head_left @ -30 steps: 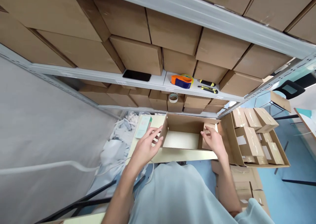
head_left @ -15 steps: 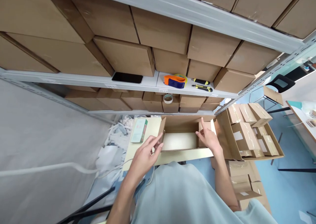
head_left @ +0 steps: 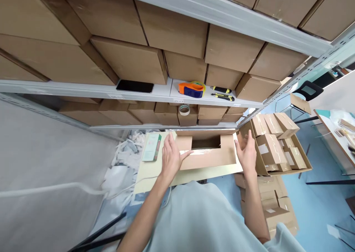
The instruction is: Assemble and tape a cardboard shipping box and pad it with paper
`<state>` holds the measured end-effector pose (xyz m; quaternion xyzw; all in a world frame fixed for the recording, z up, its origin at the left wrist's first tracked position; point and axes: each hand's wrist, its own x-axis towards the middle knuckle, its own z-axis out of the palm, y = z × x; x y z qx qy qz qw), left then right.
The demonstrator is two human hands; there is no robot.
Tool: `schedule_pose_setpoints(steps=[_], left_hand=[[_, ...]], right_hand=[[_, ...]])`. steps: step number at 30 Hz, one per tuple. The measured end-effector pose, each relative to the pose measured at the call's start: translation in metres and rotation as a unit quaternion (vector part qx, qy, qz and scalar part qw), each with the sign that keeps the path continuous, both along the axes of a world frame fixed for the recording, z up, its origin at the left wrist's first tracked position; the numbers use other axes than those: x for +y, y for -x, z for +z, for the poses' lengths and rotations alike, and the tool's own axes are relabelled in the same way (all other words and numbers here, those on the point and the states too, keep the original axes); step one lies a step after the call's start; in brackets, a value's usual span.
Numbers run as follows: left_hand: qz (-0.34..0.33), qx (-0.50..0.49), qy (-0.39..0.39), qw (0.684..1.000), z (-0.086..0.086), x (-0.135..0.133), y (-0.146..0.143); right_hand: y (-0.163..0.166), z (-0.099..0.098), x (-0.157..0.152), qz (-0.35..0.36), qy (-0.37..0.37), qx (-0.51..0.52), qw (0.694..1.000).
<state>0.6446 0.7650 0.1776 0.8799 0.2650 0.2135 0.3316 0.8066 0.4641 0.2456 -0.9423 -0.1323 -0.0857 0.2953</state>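
A small brown cardboard box (head_left: 208, 159) stands on a pale table top (head_left: 155, 174) in front of me. Its near and side flaps are folded in, leaving a dark gap in the middle. My left hand (head_left: 172, 157) lies open on the left end of the box, thumb resting on the folded flap. My right hand (head_left: 247, 154) is open with fingers stretched, at the box's right end and just touching or beside it. A slim green and white carton (head_left: 151, 147) lies on the table to the left of my left hand.
A metal shelf (head_left: 166, 91) behind the table carries a black phone (head_left: 135, 86), an orange tape dispenser (head_left: 190, 89) and two yellow-black cutters (head_left: 222, 93). A tape roll (head_left: 184, 110) sits below. An open carton of small taped boxes (head_left: 277, 148) stands right; white paper scraps (head_left: 122, 163) lie left.
The box's flaps have been folded down over its open top. My left hand moved onto the left flap. My right hand came out of the box to its right end.
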Motion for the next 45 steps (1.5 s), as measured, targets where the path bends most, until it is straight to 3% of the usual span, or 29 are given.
schedule_pose_setpoints(steps=[4, 9, 14, 18, 23, 28, 31, 37, 45], left_hand=[[-0.054, -0.058, -0.102, 0.992, -0.012, -0.003, -0.007], [-0.063, -0.095, -0.1, 0.988, -0.02, 0.003, 0.0], [-0.055, -0.092, -0.039, 0.993, -0.015, 0.003, 0.001], [-0.018, -0.092, 0.043, 0.995, -0.013, 0.003, -0.001], [-0.027, -0.089, 0.128, 0.987, -0.026, 0.008, 0.001], [-0.035, -0.052, 0.241, 0.968, -0.041, 0.014, 0.005], [-0.043, -0.049, 0.286, 0.956, -0.044, 0.016, 0.004], [-0.032, -0.068, 0.294, 0.953, -0.042, 0.019, 0.003], [-0.009, -0.081, 0.348, 0.934, -0.03, 0.016, 0.007]], right_hand=[[-0.014, -0.027, -0.008, 0.081, -0.006, -0.005, 0.997], [-0.013, -0.052, -0.003, 0.11, -0.044, 0.007, 0.993], [-0.009, -0.05, 0.002, 0.09, -0.061, 0.012, 0.994], [-0.009, -0.049, 0.002, 0.062, -0.116, 0.02, 0.991], [-0.016, -0.068, -0.004, 0.053, -0.21, 0.157, 0.964], [-0.025, -0.079, -0.009, 0.084, -0.218, 0.279, 0.932], [-0.025, -0.078, -0.009, 0.101, -0.198, 0.291, 0.93], [-0.02, -0.076, -0.012, 0.134, -0.116, 0.297, 0.938], [-0.004, -0.073, -0.018, 0.107, -0.007, 0.267, 0.958]])
